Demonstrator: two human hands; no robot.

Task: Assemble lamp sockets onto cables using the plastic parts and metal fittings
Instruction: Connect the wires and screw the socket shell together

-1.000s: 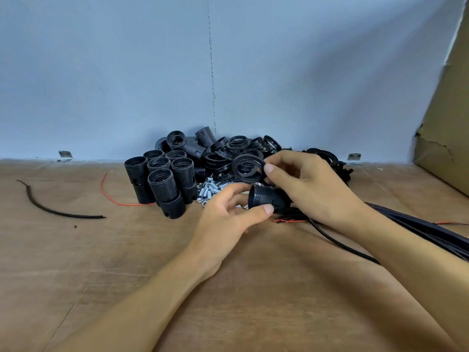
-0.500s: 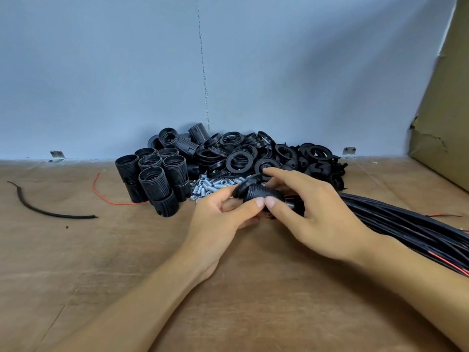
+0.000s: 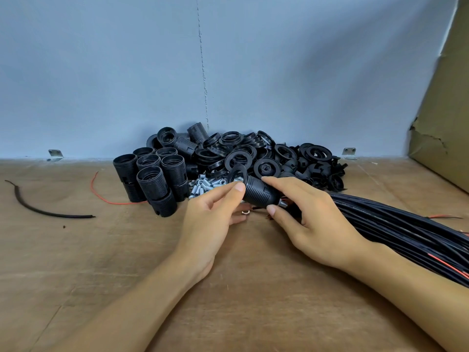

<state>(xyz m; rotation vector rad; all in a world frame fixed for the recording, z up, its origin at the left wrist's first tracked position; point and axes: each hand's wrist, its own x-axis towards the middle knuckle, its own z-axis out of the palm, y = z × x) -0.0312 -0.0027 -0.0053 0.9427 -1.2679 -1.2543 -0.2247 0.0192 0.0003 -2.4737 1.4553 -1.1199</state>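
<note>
A black threaded lamp socket [image 3: 258, 193] lies tilted between my hands, with a black ring [image 3: 237, 174] at its upper left end. My left hand [image 3: 215, 217] pinches the socket near the ring. My right hand [image 3: 304, 219] grips its lower end between forefinger and thumb, where a cable comes out. A bundle of black cables [image 3: 406, 224] runs off to the right. Behind are upright socket bodies [image 3: 154, 179], a heap of black rings and caps [image 3: 266, 156] and small metal fittings [image 3: 205, 186].
A loose piece of black cable [image 3: 38, 209] and a thin red wire [image 3: 106, 196] lie on the wooden table [image 3: 127, 262] at the left. A blue wall stands behind. A cardboard sheet [image 3: 446, 123] leans at the right.
My right hand brought the ring from above the pile down onto the socket's end. It then shifted to grip the socket's cable end, while my left hand kept its hold.
</note>
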